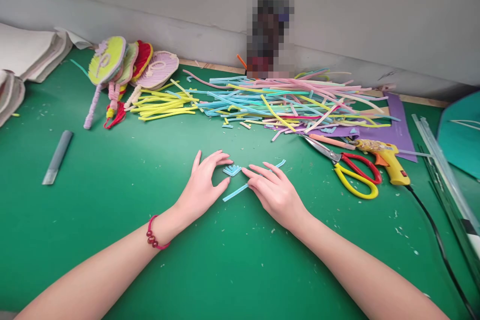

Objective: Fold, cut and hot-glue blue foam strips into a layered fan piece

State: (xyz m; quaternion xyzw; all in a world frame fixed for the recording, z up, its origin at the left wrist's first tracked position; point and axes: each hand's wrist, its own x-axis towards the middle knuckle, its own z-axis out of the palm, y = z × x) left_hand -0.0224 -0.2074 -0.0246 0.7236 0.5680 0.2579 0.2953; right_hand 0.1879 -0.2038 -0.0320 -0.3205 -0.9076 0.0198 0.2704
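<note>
In the head view a small light-blue V-shaped piece (232,170), made of strips nested side by side, lies on the green table. My left hand (202,180) rests to its left, with thumb and fingers apart around its left edge. From the right, my right hand (275,190) reaches in with fingers stretched, the index fingertip at or near the piece's right corner. A loose light-blue strip (235,193) runs slantwise beneath the right fingers, which hide its middle. Whether either hand presses on the piece or the strip I cannot tell.
Behind the hands lies a heap of coloured strips (262,102). Finished fans (107,60) stand back left. Scissors (347,167) and a yellow glue gun (388,157) with a black cord lie right. A grey tube (58,157) lies left; clear glue sticks (446,165) are far right.
</note>
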